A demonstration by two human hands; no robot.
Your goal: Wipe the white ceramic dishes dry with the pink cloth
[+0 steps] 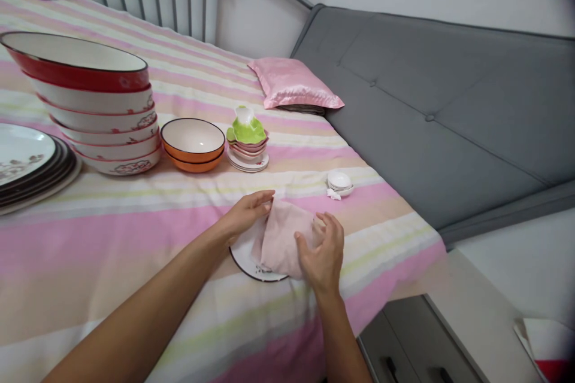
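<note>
Left hand and right hand on pink cloth over black-rimmed plate.

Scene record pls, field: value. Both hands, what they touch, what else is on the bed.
surface: striped bedsheet
left hand: fingers flat on pink cloth
right hand: curled on the cloth's near side
under cloth: white plate, dark rim, partly covered
behind: red-rimmed bowl stack, orange bowls, green leaf dish topping a small pile, small white dishes
far left: stacked plates
</note>
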